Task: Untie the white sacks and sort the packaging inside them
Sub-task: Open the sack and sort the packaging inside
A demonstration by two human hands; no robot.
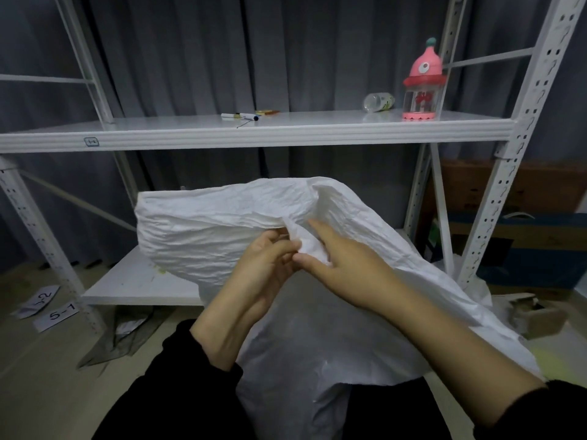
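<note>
Ctr frame: we pinch white sack point(222, 223) fold, left hand point(270, 262) + right hand point(346, 265) fingers clamped; hard yank cd tear it.

White sack point(222, 223) hides its contents; shelf label point(91, 141) too small to read

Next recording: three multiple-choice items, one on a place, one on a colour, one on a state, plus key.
1. Where does the pink-topped bottle stand? A. on the floor B. on the upper shelf C. in the cardboard box
2. What colour are the sleeves? A. black B. white C. red
3. What do the left hand and right hand do? A. both grip the white sack B. both hang idle C. one holds a marker
Key: 1 B, its base rests on that shelf; 2 A, both cuffs are black; 3 A, both pinch its crumpled fabric.
</note>
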